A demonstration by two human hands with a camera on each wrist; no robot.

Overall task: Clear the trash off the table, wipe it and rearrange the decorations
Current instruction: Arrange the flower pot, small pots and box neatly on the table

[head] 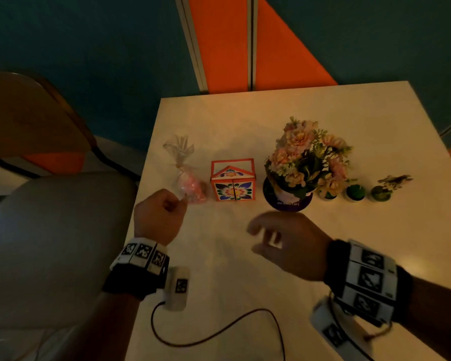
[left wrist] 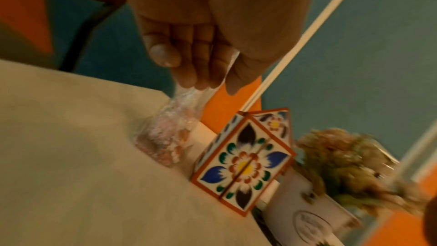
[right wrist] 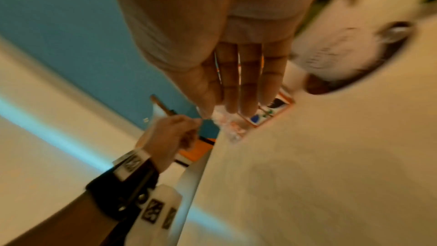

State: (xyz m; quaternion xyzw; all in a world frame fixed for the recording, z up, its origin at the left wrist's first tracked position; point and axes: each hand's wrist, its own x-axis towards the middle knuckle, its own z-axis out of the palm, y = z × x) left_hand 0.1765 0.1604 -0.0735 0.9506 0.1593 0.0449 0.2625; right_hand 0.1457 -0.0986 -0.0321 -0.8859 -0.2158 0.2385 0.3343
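Note:
A clear cellophane bag of pink sweets point(head: 190, 186) lies on the white table point(head: 245, 269) at the left end of a row of decorations. My left hand point(head: 179, 203) is curled at the bag's near corner; in the left wrist view its fingers point(left wrist: 205, 66) pinch the clear wrap point(left wrist: 165, 134). Right of the bag stands an orange-edged box painted with flowers point(head: 232, 186). My right hand point(head: 261, 238) hovers above the table in front of the box, fingers relaxed and holding nothing.
A pot of pink artificial flowers point(head: 307, 157) stands on a dark coaster point(head: 287, 205). Right of it are three small green pots point(head: 356, 192) and a small figurine point(head: 396, 179). A wooden chair point(head: 31, 113) and a pale cushion point(head: 50, 243) are on the left. A black cable point(head: 219, 332) loops near the front.

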